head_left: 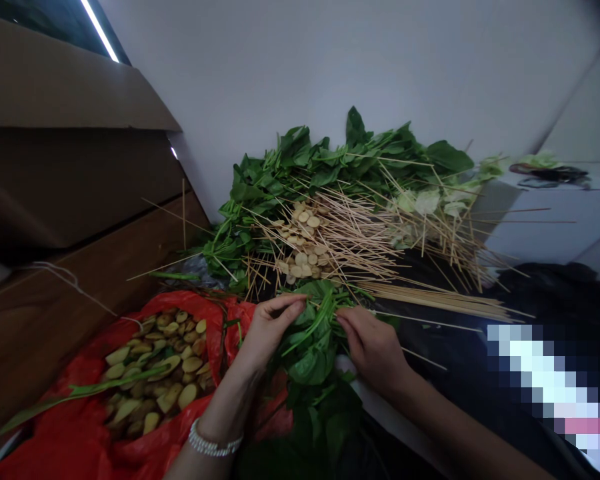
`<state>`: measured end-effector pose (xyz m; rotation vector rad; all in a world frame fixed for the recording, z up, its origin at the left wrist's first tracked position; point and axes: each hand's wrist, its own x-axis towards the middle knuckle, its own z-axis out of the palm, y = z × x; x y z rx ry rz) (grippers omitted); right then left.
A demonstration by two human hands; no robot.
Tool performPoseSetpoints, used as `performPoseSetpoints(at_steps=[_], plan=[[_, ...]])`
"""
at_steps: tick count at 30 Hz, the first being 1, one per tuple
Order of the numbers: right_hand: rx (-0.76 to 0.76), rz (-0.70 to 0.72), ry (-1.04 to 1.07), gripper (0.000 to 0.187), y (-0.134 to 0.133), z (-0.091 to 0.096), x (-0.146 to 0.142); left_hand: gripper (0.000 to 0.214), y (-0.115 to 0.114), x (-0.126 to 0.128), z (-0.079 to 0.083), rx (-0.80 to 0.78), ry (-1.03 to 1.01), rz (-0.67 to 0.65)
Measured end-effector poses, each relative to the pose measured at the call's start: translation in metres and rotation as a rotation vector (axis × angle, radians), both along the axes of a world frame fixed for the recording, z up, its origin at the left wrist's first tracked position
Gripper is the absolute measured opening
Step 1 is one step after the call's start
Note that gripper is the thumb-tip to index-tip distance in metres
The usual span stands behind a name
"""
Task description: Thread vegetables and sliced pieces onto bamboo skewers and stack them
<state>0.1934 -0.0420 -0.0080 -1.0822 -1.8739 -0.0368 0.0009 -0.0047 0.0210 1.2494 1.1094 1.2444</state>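
The head camera is looking forward and down from the person's head, with the wall [300, 80] filling the top of the frame. It is sitting close above the left hand [269, 331] and right hand [375, 351], facing the spinach [310, 353] between them, with the skewers [340, 233] just beyond.

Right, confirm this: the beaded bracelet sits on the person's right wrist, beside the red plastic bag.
Wrong wrist: the head view shows the beaded bracelet on the wrist of the left hand, not the right, beside the red plastic bag.
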Motion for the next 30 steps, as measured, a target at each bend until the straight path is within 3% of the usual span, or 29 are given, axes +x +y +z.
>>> performPoseSetpoints(at_steps=[12, 30], plan=[[-0.027, 0.019, -0.009, 0.018, 0.0009, -0.0025, 0.0012, 0.031, 0.0018, -0.0001, -0.0011, -0.011, 0.030, 0.002], [0.006, 0.003, -0.064, 0.023, -0.0008, -0.0013, 0.0000, 0.020, 0.0001, -0.0009, 0.0031, -0.008, 0.065, -0.027]])
